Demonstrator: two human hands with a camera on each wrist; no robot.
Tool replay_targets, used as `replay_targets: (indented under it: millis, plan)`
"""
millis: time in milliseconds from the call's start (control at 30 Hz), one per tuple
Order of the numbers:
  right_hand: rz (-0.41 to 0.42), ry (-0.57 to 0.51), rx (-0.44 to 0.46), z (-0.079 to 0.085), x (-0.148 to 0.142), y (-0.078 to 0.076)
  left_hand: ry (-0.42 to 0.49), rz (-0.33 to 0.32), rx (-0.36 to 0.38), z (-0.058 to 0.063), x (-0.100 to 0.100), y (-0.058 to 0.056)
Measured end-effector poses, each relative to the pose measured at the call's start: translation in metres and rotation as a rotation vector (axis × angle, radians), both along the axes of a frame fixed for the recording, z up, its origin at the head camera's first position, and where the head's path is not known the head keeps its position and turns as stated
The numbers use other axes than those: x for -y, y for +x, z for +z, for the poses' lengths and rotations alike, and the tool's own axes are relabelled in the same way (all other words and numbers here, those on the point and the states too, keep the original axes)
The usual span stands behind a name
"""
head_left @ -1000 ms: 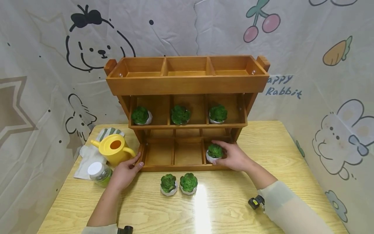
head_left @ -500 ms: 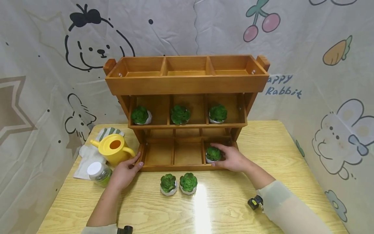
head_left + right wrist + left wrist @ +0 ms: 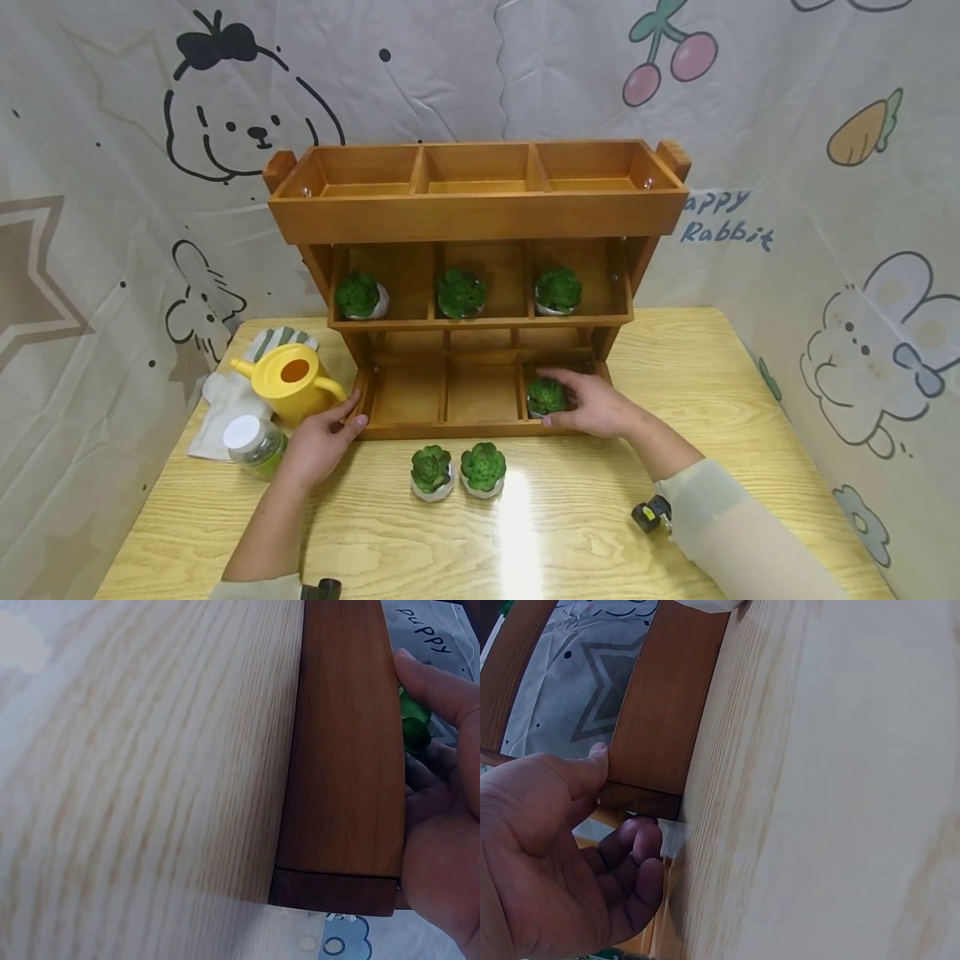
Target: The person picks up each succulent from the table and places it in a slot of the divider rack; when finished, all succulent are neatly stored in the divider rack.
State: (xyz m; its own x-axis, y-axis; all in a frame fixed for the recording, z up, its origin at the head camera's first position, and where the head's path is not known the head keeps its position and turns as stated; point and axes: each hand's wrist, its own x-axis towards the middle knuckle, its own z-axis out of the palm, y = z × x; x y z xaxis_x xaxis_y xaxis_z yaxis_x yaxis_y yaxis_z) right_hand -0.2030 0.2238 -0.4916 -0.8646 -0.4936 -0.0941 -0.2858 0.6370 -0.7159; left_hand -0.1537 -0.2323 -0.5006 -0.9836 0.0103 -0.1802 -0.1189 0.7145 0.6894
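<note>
A three-tier wooden plant shelf (image 3: 480, 218) stands on the table, each tier split into three compartments. My right hand (image 3: 597, 405) holds a small potted succulent (image 3: 546, 397) in the bottom tier's right compartment, thumb at the front board and fingers behind the leaves. The right wrist view shows its green leaves (image 3: 415, 726) between thumb and fingers; the pot is hidden behind the board. My left hand (image 3: 324, 442) grips the front left corner of the bottom tier, and in the left wrist view its thumb lies against the wooden board (image 3: 664, 705).
Two potted succulents (image 3: 431, 472) sit in front of the shelf; three more fill the middle tier. Beside my left hand are a yellow watering can (image 3: 288, 387), a white-lidded jar (image 3: 257, 446) and a striped cloth glove (image 3: 225, 404). A printed cloth hangs behind.
The potted succulent in my right hand has gone lower into the bottom right compartment, its white pot now mostly behind the front board. My left hand stays at the shelf's corner.
</note>
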Motion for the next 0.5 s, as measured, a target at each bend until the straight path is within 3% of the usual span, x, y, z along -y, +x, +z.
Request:
replay_targets:
  millis: [500]
  plan:
    - [-0.032, -0.066, 0.029, 0.0011, 0.0006, 0.0034, 0.006, 0.001, -0.007, -0.0012, 0.0006, 0.0006]
